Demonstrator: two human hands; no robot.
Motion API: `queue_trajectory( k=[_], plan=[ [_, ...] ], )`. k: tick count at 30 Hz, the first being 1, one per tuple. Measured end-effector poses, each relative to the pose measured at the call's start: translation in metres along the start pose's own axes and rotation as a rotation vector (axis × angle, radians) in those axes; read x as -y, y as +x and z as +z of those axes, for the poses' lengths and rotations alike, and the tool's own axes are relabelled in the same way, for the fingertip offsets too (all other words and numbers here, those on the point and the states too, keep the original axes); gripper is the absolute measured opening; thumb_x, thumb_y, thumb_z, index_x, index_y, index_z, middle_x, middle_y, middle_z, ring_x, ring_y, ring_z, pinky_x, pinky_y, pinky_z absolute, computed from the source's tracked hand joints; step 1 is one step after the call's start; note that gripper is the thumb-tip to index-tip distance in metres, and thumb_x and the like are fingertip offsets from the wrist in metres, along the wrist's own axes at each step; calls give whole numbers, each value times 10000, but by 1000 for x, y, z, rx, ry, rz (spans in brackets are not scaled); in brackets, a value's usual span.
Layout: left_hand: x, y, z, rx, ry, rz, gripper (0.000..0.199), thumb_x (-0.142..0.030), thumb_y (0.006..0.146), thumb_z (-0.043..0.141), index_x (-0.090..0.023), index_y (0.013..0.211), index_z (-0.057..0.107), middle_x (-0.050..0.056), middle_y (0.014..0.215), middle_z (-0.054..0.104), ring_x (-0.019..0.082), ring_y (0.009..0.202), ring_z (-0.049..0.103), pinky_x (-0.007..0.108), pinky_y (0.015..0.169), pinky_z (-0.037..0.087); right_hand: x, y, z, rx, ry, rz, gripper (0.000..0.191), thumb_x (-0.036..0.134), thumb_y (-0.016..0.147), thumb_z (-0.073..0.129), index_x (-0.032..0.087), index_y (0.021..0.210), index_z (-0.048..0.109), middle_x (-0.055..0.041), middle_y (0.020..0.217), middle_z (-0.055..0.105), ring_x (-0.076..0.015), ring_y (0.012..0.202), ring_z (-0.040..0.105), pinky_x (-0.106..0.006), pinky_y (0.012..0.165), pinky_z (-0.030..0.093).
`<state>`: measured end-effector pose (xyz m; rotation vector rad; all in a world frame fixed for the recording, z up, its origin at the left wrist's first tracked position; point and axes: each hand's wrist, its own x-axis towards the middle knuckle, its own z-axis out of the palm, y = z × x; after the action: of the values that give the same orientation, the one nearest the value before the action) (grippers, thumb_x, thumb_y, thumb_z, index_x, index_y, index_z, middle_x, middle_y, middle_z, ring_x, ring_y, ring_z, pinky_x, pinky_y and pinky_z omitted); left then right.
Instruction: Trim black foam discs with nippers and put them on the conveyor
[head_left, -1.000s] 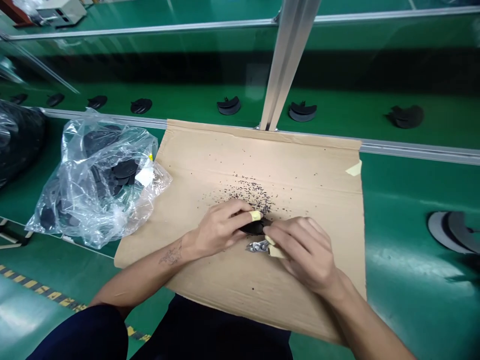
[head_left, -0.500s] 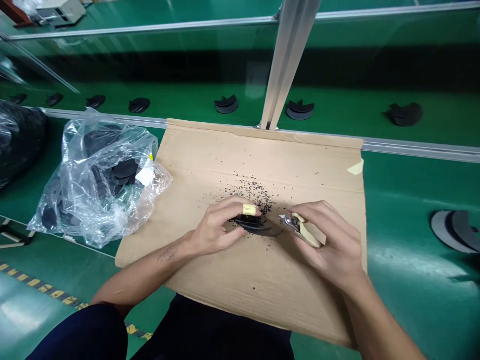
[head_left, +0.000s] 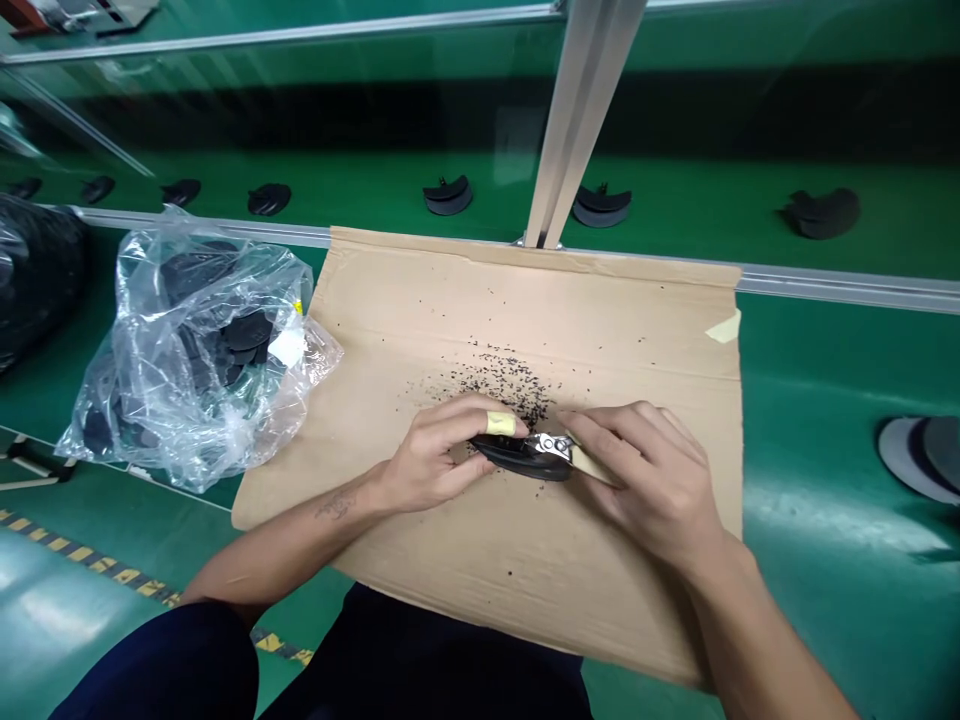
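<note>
My left hand (head_left: 439, 455), with yellow tape around one finger, pinches a curved black part (head_left: 529, 462) above the cardboard sheet (head_left: 420, 545). From the right, my right hand (head_left: 656, 480) grips small cutters (head_left: 592, 464) with pale handles and a shiny metal head. The metal head lies against the upper side of the black part; its tips are too small to make out. Many tiny black bits (head_left: 510, 380) are scattered on the cardboard just beyond both hands.
A clear plastic bag (head_left: 172, 340) of black parts lies at the left, beside a dark bag (head_left: 37, 275). Several black parts stand along the back shelf. A metal post (head_left: 581, 120) rises behind the cardboard. A round grey and black piece (head_left: 922, 458) is at the right.
My right hand has brought the cutters left, from apart to against the black part. My left hand keeps its hold almost unmoved. The view has shifted slightly.
</note>
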<state>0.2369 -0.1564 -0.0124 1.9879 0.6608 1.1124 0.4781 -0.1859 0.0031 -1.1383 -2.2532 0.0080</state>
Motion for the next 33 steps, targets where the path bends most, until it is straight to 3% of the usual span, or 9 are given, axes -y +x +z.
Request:
queue_trajectory(
  k=[7,13,20,23,28,33],
  plan=[
    [-3,0,2,-30,-9,-2,238,-124,916,678,-171,1146,716,82,1017,749,170,987,713,311,852,616,3,1,-5,1,-159,-63,187,79,948,589,165,1102,649,-59,878,741,-164,718,545,-307,633,406],
    [-4,-1,3,-41,16,16,226,-117,916,670,-164,1132,719,88,1013,755,178,988,721,325,844,625,5,0,-9,39,-180,-67,208,67,931,625,172,1107,664,-30,861,742,-146,697,559,-297,637,430],
    [-4,0,2,-26,57,17,250,-104,906,649,-162,1144,696,79,1008,721,162,963,686,305,820,606,3,-2,-6,-8,-127,-22,159,76,936,618,184,1024,696,-7,784,716,-117,645,564,-274,615,428],
    [-6,2,0,-30,78,32,307,-112,894,647,-166,1195,675,68,1001,677,151,919,645,285,768,585,2,0,-7,-9,-179,3,150,104,940,624,195,1031,700,-2,764,702,-119,633,530,-281,616,402],
    [-7,1,3,74,100,62,395,-134,923,595,-192,1311,638,52,966,594,124,791,559,230,624,508,1,2,-7,-24,-296,-43,112,149,934,647,174,1040,674,-20,771,689,-148,686,493,-303,618,333],
    [-3,-2,4,-8,108,-66,289,-212,944,609,-182,1224,673,63,978,626,151,858,597,264,699,532,0,2,-7,89,-319,27,144,226,982,576,185,1096,652,-44,838,686,-182,751,489,-315,662,310]
  ],
)
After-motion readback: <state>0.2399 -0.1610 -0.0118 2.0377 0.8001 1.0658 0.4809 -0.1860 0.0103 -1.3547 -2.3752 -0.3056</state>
